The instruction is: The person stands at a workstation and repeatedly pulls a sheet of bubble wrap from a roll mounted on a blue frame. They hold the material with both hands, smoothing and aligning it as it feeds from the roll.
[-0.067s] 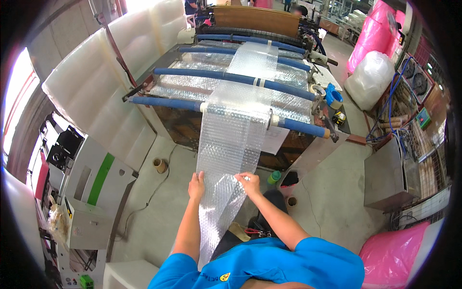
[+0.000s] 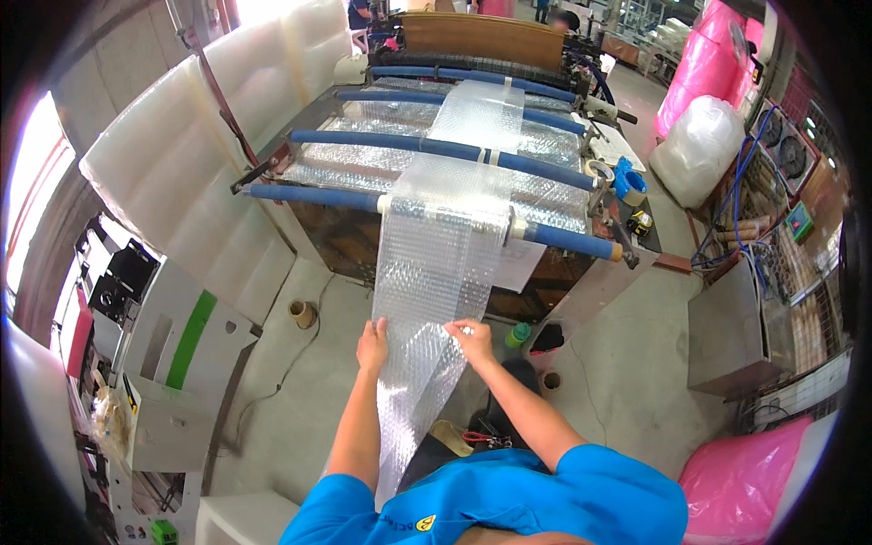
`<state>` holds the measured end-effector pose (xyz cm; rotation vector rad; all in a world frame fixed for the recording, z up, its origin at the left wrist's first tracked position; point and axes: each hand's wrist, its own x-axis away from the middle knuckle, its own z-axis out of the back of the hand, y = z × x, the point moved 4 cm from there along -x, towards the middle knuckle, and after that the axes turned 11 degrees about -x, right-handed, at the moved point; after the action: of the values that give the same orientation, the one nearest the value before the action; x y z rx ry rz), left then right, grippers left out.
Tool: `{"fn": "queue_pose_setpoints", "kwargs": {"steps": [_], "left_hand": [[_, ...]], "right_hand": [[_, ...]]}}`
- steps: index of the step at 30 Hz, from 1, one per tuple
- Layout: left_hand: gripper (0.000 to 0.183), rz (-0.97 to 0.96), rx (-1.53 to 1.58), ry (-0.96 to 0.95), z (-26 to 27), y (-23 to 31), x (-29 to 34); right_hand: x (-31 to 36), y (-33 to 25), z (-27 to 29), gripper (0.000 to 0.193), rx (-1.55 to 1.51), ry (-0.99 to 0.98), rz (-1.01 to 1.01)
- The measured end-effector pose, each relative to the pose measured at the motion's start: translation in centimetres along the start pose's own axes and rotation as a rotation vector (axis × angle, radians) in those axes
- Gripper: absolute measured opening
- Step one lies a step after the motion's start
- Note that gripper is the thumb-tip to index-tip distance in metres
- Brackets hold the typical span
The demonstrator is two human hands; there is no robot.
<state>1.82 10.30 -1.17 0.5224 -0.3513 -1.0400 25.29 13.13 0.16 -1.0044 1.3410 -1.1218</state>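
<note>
A long strip of clear bubble wrap (image 2: 431,263) runs down from the machine's front roller toward my body. My left hand (image 2: 372,345) pinches its left edge, thumb on the near face and the other fingers partly hidden. Opposite it, my right hand (image 2: 470,341) holds the right edge between thumb and fingertips, where the sheet creases and folds inward. Below my hands the wrap narrows and hangs down in front of my blue shirt (image 2: 509,495).
Ahead, the machine carries several blue rollers (image 2: 445,145). Tape rolls (image 2: 630,186) and a tape measure (image 2: 640,222) lie at its right side. A green bottle (image 2: 518,335) and cardboard cores (image 2: 302,313) stand on the floor. White machinery (image 2: 173,354) is left, a metal cabinet (image 2: 727,331) right.
Both hands have shifted very slightly toward the machine, still on the edges of the bubble wrap. The rest looks the same.
</note>
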Motion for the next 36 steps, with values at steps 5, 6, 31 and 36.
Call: {"fn": "queue_pose_setpoints", "kwargs": {"steps": [5, 6, 31, 36], "left_hand": [[0.053, -0.018, -0.022, -0.076, 1.2, 3.7, -4.9], [0.053, -0.031, -0.024, -0.074, 1.4, 4.8, -5.8], [0.039, 0.0, 0.234, 0.025, 10.7, -1.1, 8.2], [0.044, -0.014, 0.225, 0.027, 9.0, -2.3, 7.9]], "right_hand": [[-5.0, -3.9, -0.3, 0.023, -0.004, 0.019, -0.05], [-6.0, -4.5, 0.0, 0.022, 0.009, 0.033, -0.055], [10.1, -7.4, -0.8, 0.024, -0.43, -0.114, -0.448], [10.7, -7.2, -1.7, 0.018, -0.275, -0.166, -0.473]]}}
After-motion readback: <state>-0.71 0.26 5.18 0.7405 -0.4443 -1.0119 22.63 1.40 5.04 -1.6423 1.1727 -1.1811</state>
